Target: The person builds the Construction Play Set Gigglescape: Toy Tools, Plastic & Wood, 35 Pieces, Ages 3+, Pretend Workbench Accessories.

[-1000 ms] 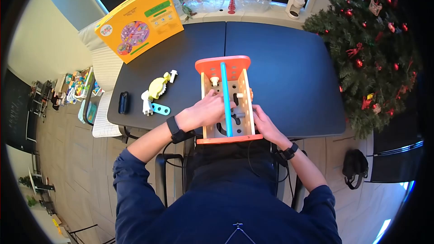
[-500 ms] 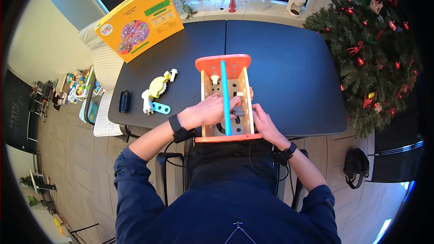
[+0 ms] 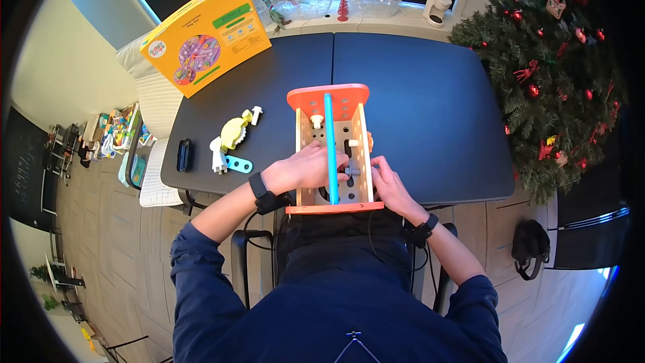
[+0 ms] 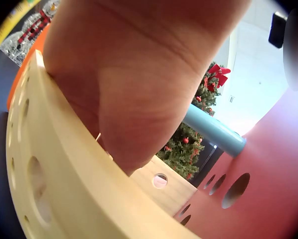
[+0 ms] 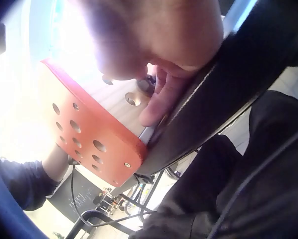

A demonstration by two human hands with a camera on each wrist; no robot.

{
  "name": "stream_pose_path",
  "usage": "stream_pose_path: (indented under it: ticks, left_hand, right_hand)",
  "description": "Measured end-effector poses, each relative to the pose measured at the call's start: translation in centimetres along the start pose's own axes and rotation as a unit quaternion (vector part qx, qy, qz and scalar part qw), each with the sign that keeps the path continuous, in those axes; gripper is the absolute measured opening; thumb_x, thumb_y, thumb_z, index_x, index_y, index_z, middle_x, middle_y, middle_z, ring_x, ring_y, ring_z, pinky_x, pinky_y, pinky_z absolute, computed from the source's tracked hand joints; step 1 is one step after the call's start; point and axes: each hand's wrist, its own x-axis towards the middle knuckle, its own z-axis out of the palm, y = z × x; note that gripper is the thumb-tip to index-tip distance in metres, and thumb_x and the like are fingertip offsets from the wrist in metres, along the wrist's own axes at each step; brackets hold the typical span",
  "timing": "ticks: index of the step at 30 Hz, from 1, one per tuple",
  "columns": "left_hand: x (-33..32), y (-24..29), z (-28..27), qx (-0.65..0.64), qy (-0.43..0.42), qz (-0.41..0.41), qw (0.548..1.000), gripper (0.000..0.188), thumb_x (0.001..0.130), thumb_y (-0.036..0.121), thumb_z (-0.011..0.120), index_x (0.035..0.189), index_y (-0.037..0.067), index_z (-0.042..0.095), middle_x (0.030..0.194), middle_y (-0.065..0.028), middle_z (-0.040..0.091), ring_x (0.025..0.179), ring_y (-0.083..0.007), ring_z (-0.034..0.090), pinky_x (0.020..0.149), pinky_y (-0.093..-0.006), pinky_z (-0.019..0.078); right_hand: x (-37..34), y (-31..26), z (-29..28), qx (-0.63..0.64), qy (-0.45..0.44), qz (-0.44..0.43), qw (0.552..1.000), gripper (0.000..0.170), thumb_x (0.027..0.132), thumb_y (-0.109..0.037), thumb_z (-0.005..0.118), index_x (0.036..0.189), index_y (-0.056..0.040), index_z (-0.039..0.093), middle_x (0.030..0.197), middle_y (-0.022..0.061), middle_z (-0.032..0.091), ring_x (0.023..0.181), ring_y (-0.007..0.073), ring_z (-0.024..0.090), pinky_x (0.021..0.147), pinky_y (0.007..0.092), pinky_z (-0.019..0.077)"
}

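Head view: the wooden toy toolbox with orange end panels point(image 3: 334, 209) sits at the near edge of the black table point(image 3: 423, 107), between my two hands. I have the left hand point(image 3: 309, 167) over its left wall, fingers bent down inside and gripping a grey plastic bolt point(image 3: 354, 171) near the right wall. Fingertips partly hidden by the round blue rod point(image 3: 331, 134) running overhead; the left wrist view hides them behind the palm.

Right hand point(image 3: 393, 188) is outside the right wall, directly across from the left grip. Right wrist view: its fingers are curled round a dark round piece point(image 5: 147, 84) at a wall hole, pinching it; exact shape of the piece unclear.

Just beyond the left grip, a cream peg point(image 3: 354, 143) juts inward from the right wall, with an orange piece point(image 3: 370, 141) outside it. Farther beyond, a cream bolt point(image 3: 317, 121) sits by the left wall.

Left of the left grip, on the table: a light-blue strip with holes point(image 3: 239, 164), a white claw-like piece point(image 3: 218, 156), a yellow toy saw point(image 3: 234, 133) and a white bolt point(image 3: 256, 115). Farther left, a black oblong object point(image 3: 185, 154). Beyond these stands a yellow cardboard box point(image 3: 205, 37).
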Motion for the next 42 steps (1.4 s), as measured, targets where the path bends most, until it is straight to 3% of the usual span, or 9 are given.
stream_pose_path:
  ticks: [4, 10, 16, 22, 28, 31, 42]
  left_hand:
    - [-0.1, 0.1, 0.0, 0.005, 0.011, 0.013, 1.000, 0.030, 0.100, 0.034, 0.074, 0.095, 0.005, 0.068, 0.095, -0.0131, 0.074, 0.102, -0.0342, 0.072, 0.098, -0.0507, 0.0546]
    - [-0.1, 0.8, -0.8, -0.021, -0.008, -0.031, 0.999, 0.028, 0.099, 0.032, 0.076, 0.095, 0.005, 0.070, 0.095, -0.0144, 0.075, 0.100, -0.0357, 0.073, 0.093, -0.0506, 0.0564]
    - [-0.2, -0.1, 0.3, 0.032, 0.031, 0.032, 0.998, 0.033, 0.098, 0.037, 0.075, 0.102, 0.004, 0.076, 0.094, -0.0151, 0.076, 0.104, -0.0348, 0.073, 0.105, -0.0549, 0.0493]
    - [0.1, 0.8, -1.1, -0.006, -0.081, -0.051, 0.995, 0.028, 0.099, 0.032, 0.074, 0.105, 0.006, 0.077, 0.094, -0.0123, 0.076, 0.103, -0.0322, 0.073, 0.109, -0.0515, 0.0471]
    - [0.0, 0.6, -0.8, -0.033, -0.049, -0.054, 0.997, 0.029, 0.100, 0.033, 0.073, 0.106, 0.006, 0.067, 0.103, -0.0113, 0.071, 0.107, -0.0326, 0.070, 0.103, -0.0499, 0.0473]
    - [-0.1, 0.9, -1.2, -0.020, -0.071, -0.058, 0.996, 0.030, 0.103, 0.034, 0.068, 0.107, 0.006, 0.062, 0.107, -0.0104, 0.069, 0.109, -0.0325, 0.068, 0.102, -0.0491, 0.0467]
    - [0.2, 0.6, -0.8, -0.035, -0.063, -0.062, 0.995, 0.032, 0.104, 0.038, 0.067, 0.105, 0.006, 0.063, 0.097, -0.0123, 0.068, 0.102, -0.0346, 0.069, 0.103, -0.0497, 0.0466]
  right_hand:
    - [-0.4, -0.4, 0.1, 0.014, -0.005, 0.001, 1.000, 0.035, 0.117, -0.036, 0.043, 0.130, -0.0043, 0.046, 0.091, 0.0123, 0.069, 0.075, 0.0190, 0.071, 0.063, 0.0342, 0.0605]
    - [-0.2, 0.9, 0.1, 0.049, -0.028, -0.057, 0.997, 0.051, 0.111, -0.045, 0.054, 0.137, -0.0041, 0.038, 0.099, 0.0132, 0.066, 0.083, 0.0177, 0.068, 0.065, 0.0330, 0.0591]
    - [-0.1, 0.8, 0.1, 0.060, -0.033, -0.038, 0.997, 0.058, 0.107, -0.048, 0.062, 0.136, -0.0036, 0.038, 0.101, 0.0130, 0.067, 0.083, 0.0174, 0.067, 0.063, 0.0313, 0.0559]
    - [0.2, 1.7, 0.2, 0.069, -0.019, -0.049, 0.996, 0.057, 0.106, -0.049, 0.063, 0.131, -0.0030, 0.040, 0.096, 0.0102, 0.068, 0.075, 0.0142, 0.066, 0.060, 0.0286, 0.0536]
    - [0.1, 1.6, 0.3, 0.074, -0.019, -0.049, 0.996, 0.053, 0.107, -0.047, 0.062, 0.130, -0.0036, 0.041, 0.095, 0.0098, 0.068, 0.071, 0.0131, 0.066, 0.059, 0.0275, 0.0535]
    - [0.1, 1.6, 0.3, 0.078, -0.022, -0.051, 0.995, 0.053, 0.107, -0.047, 0.062, 0.130, -0.0039, 0.041, 0.095, 0.0099, 0.068, 0.072, 0.0129, 0.066, 0.059, 0.0275, 0.0537]
    - [0.1, 1.7, 0.2, 0.085, -0.030, -0.049, 0.995, 0.051, 0.107, -0.047, 0.063, 0.127, -0.0059, 0.042, 0.096, 0.0085, 0.069, 0.075, 0.0121, 0.067, 0.058, 0.0277, 0.0538]
